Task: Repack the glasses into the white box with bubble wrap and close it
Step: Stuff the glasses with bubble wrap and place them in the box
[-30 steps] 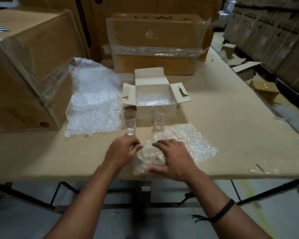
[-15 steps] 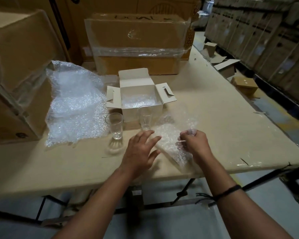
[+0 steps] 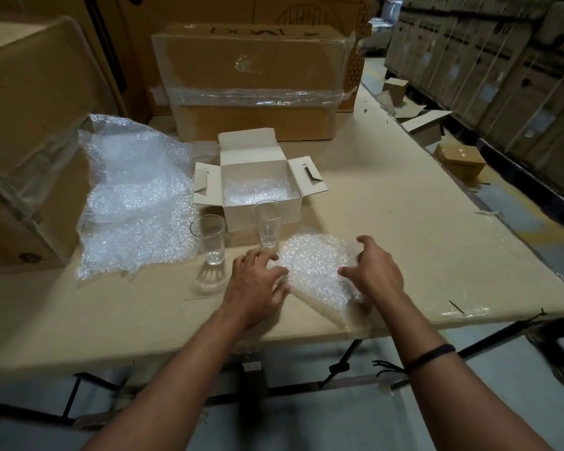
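A white box (image 3: 261,211) stands open at mid-table, its flaps spread and bubble wrap lining its floor. In front of it two bare clear glasses stand upright: one (image 3: 209,239) to the left, one (image 3: 268,222) close against the box front. A rolled bubble wrap bundle (image 3: 316,268) lies near the table's front edge; what it encloses is hidden. My left hand (image 3: 258,281) grips the bundle's left end with its fingertips. My right hand (image 3: 373,271) cups its right side, fingers curved around it.
A large loose sheet of bubble wrap (image 3: 134,196) lies left of the box. Big cardboard cartons stand at the left (image 3: 36,125) and behind the box (image 3: 251,79). The table (image 3: 404,222) drops off at the right, with small boxes on the floor (image 3: 459,161).
The flat bubble wrap sheet has been gathered up into a bundle. My right hand has moved to its right side and my left hand has closed in on its left end.
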### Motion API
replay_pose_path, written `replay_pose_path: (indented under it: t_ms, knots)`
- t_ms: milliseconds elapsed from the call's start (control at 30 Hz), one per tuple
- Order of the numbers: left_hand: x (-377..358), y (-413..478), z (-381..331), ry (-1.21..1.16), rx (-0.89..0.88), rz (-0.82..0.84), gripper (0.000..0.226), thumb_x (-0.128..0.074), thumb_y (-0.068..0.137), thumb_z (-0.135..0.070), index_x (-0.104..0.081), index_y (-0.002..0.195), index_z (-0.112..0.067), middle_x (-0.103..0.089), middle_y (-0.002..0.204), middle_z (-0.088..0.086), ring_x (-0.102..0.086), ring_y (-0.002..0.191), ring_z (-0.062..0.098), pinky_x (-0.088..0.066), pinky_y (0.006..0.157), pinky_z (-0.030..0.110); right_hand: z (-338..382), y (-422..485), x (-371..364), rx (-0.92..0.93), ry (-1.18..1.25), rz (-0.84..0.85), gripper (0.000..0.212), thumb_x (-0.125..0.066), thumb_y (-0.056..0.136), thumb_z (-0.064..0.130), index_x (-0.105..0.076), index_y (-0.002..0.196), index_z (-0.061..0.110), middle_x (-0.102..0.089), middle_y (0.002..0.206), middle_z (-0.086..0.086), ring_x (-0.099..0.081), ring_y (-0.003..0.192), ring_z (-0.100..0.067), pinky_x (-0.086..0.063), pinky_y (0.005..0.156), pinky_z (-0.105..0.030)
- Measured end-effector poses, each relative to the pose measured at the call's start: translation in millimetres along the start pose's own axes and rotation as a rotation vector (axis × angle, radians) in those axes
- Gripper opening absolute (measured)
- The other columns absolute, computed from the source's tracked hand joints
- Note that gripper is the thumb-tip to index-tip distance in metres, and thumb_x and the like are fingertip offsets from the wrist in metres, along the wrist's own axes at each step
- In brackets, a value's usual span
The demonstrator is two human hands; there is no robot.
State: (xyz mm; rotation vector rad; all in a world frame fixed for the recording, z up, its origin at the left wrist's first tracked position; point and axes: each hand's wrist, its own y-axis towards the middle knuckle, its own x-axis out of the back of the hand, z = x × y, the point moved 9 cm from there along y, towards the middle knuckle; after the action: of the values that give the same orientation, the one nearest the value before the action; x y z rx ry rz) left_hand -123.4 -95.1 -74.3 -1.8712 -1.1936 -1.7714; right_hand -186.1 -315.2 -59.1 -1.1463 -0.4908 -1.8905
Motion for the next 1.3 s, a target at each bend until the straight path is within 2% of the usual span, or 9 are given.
replay_pose_path:
  t_ms: [100, 267, 500, 633, 800, 900, 1000, 1133, 1300]
  knots:
    - [-2.8, 4.0, 0.0, -0.074, -0.026, 0.017, 0.021, -0.057, 0.080, -0.039, -0.069, 0.093, -0.028, -0.061, 0.123, -0.004, -0.047, 0.123, 0.021, -0.029, 0.096, 0.041, 39.6, -18.0, 13.8, 0.357, -0.224, -0.180, 0.066, -0.070, 0.083, 0.038, -0.042, 0.142, 0.027, -0.046, 0.143, -0.004, -0.044, 0.126, -0.026, -0.037, 0.102, -0.040]
    - [18.2, 8.3, -0.2, -0.169, 0.003, -0.122, 0.014, -0.057, 0.082, -0.031, -0.066, 0.088, -0.022, -0.070, 0.090, -0.006, -0.061, 0.098, 0.020, -0.029, 0.086, 0.032, 49.1, -38.4, -40.1, 0.500, -0.416, 0.313, 0.093, -0.047, 0.071, 0.083, -0.035, 0.146, 0.029, -0.052, 0.141, 0.004, -0.046, 0.130, -0.019, -0.027, 0.112, -0.045]
    - [-5.6, -4.0, 33.4, -0.579, 0.365, 0.147, 0.070, -0.067, 0.065, -0.062, -0.049, 0.131, -0.046, -0.043, 0.123, -0.001, -0.040, 0.114, 0.021, -0.038, 0.101, 0.041, 41.4, -25.5, -19.2, 0.355, 0.120, 0.320, 0.033, -0.064, 0.086, 0.018, -0.067, 0.117, 0.025, -0.072, 0.107, -0.002, -0.067, 0.093, -0.020, -0.054, 0.082, -0.034]
    - [0.9, 6.1, 34.8, -0.566, 0.433, 0.130, 0.040, -0.060, 0.073, -0.055, -0.072, 0.088, -0.020, -0.065, 0.092, 0.002, -0.059, 0.099, 0.024, -0.043, 0.092, 0.043, 37.7, -20.7, -21.2, 0.244, 0.476, 0.450, 0.018, -0.071, 0.086, 0.016, -0.071, 0.104, 0.019, -0.073, 0.083, -0.007, -0.066, 0.066, -0.019, -0.054, 0.062, -0.034]
    - [-0.9, 1.2, 53.6, -0.628, 0.591, 0.047, 0.010, -0.069, 0.080, -0.032, -0.067, 0.073, -0.025, -0.072, 0.073, -0.005, -0.069, 0.078, 0.016, -0.052, 0.078, 0.033, 27.4, 3.1, -6.8, 0.143, 0.509, 0.169, 0.038, -0.066, 0.083, 0.003, -0.063, 0.113, 0.025, -0.069, 0.098, -0.004, -0.070, 0.075, -0.024, -0.059, 0.073, -0.045]
    - [6.8, -1.0, 51.6, -0.518, 0.590, 0.011, 0.004, -0.067, 0.083, -0.025, -0.067, 0.079, -0.026, -0.069, 0.074, -0.007, -0.066, 0.082, 0.017, -0.043, 0.073, 0.026, 30.4, 3.8, 6.3, 0.162, 0.190, -0.062, 0.052, -0.054, 0.079, -0.004, -0.061, 0.121, 0.025, -0.065, 0.113, 0.001, -0.064, 0.088, -0.025, -0.051, 0.072, -0.033]
    - [11.4, 1.5, 46.4, -0.394, 0.531, -0.010, 0.014, -0.066, 0.083, -0.029, -0.071, 0.095, -0.023, -0.072, 0.090, -0.001, -0.062, 0.093, 0.020, -0.036, 0.086, 0.031, 67.0, -19.5, 12.1, 0.530, -0.114, -0.303, 0.049, -0.064, 0.074, 0.003, -0.065, 0.119, 0.021, -0.064, 0.121, -0.003, -0.059, 0.105, -0.030, -0.046, 0.087, -0.038]
    - [4.6, 1.3, 45.2, -0.356, 0.478, 0.025, 0.032, -0.067, 0.082, -0.037, -0.072, 0.109, -0.021, -0.073, 0.098, 0.002, -0.062, 0.096, 0.024, -0.041, 0.092, 0.037, 83.8, -32.2, -58.1, 0.619, -0.460, 0.172, 0.055, -0.061, 0.085, 0.042, -0.049, 0.137, 0.029, -0.050, 0.141, 0.003, -0.047, 0.124, -0.026, -0.040, 0.099, -0.041]
    - [18.8, -17.8, 61.1, -0.521, 0.496, -0.089, 0.037, -0.076, 0.078, -0.035, -0.073, 0.109, -0.016, -0.073, 0.101, 0.002, -0.067, 0.091, 0.021, -0.051, 0.089, 0.038, 89.7, -24.3, -55.9, 0.507, -0.503, 0.164, 0.056, -0.052, 0.085, 0.024, -0.045, 0.140, 0.031, -0.059, 0.131, 0.001, -0.052, 0.118, -0.027, -0.040, 0.095, -0.038]
